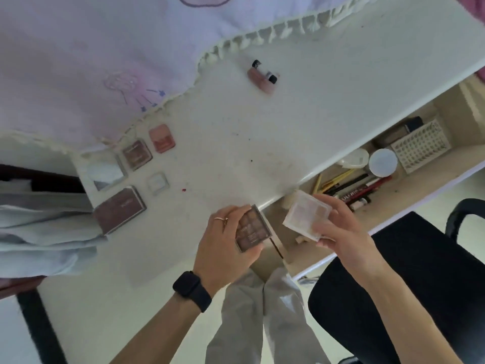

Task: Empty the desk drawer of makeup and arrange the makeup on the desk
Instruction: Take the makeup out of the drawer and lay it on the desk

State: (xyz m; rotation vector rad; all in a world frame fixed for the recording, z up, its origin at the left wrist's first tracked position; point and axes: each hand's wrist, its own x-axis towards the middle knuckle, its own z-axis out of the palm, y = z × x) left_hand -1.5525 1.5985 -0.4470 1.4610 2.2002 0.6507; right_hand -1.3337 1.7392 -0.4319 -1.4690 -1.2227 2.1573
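My left hand (223,245) grips a brown eyeshadow palette (253,228) at the white desk's (262,132) front edge. My right hand (338,227) holds a clear pale-pink palette (305,215) above the open drawer (393,190). On the desk lie a large brown palette (119,210), a mirror compact (106,173), a small brown compact (137,154), a pink compact (162,137) and a small clear case (157,183). A pink tube with black-capped items (262,78) lies farther back.
The drawer holds pencils and pens (351,186), a round white jar (383,162), a perforated white basket (420,145) and a dark box (414,123). A black chair (406,271) stands at right. A fringed pale cloth (105,61) covers the desk's back; grey fabric (39,232) lies left.
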